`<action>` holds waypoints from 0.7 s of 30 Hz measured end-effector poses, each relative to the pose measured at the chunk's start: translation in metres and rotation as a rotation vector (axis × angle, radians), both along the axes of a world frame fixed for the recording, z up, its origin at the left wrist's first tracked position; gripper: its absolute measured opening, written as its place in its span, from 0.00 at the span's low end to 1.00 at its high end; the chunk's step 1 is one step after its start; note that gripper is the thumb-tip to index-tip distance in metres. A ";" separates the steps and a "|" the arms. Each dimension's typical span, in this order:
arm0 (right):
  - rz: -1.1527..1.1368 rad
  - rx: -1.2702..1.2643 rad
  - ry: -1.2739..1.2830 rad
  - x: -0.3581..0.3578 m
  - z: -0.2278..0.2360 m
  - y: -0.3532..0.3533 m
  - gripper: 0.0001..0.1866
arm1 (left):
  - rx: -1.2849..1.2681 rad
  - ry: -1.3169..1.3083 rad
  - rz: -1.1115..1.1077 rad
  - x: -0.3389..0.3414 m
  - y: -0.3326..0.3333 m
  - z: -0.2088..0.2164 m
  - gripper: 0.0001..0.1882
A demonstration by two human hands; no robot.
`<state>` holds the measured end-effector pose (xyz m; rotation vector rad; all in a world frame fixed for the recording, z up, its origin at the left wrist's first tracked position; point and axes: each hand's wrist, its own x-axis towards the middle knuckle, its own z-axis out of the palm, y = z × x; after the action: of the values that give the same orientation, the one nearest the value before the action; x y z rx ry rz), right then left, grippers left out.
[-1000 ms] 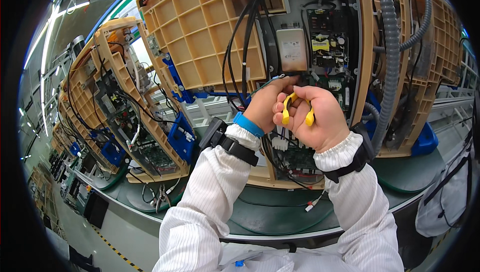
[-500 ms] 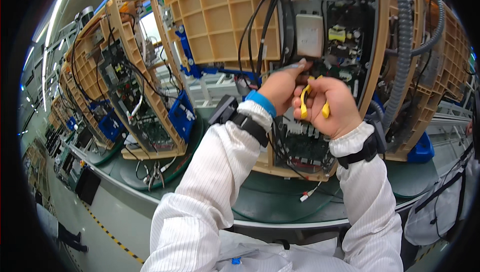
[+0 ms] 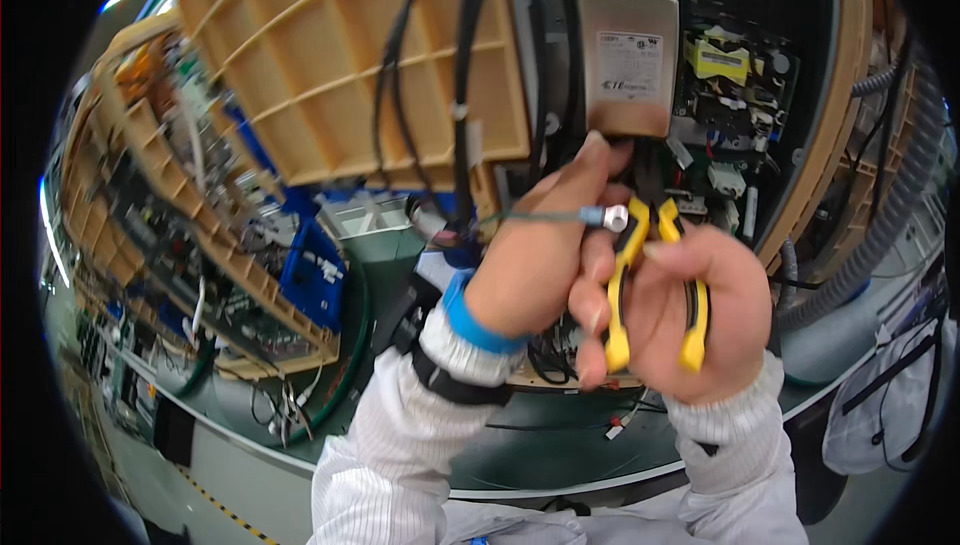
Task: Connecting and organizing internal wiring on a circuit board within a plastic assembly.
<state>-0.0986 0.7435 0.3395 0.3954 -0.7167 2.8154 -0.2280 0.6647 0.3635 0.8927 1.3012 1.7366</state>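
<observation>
My right hand point(image 3: 715, 315) is closed around pliers with yellow-and-black handles point(image 3: 617, 315). The handles stand apart, and the dark jaws point(image 3: 650, 173) point away from me, below a silver metal box point(image 3: 628, 60). Close on its left, my left hand point(image 3: 530, 255) is closed with the thumb stretched toward the box's lower edge. What its fingers grip, if anything, is hidden behind the hand. A thin green wire point(image 3: 530, 215) crosses over the left hand and ends in a ring terminal point(image 3: 615, 218) with a blue sleeve, beside the pliers' pivot.
Around the box is an open unit with a circuit board point(image 3: 740, 95) and a tan ribbed panel point(image 3: 370, 65). Black cables point(image 3: 462, 85) hang before the panel. Similar units point(image 3: 190, 235) stand at left on a green bench point(image 3: 560, 445). Grey corrugated hose point(image 3: 900, 215) runs down the right.
The view has moved closer to the unit, so hands and box appear larger. The ring terminal on the green wire now shows above my left hand. The pliers remain in my right hand.
</observation>
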 end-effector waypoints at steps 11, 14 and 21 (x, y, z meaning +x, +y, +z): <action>0.002 -0.307 -0.180 0.005 0.031 -0.012 0.23 | 0.036 -0.248 -0.293 -0.002 -0.008 0.023 0.31; -0.052 -0.307 -0.164 0.001 0.032 -0.015 0.13 | -0.028 -0.285 -0.258 0.004 -0.006 0.029 0.33; -0.030 -0.255 -0.216 0.002 0.033 -0.011 0.09 | 0.047 -0.381 -0.172 0.015 -0.004 0.024 0.29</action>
<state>-0.0969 0.7323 0.3723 0.0371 -0.3876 2.8989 -0.2131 0.6610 0.3876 0.6380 0.9118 1.7041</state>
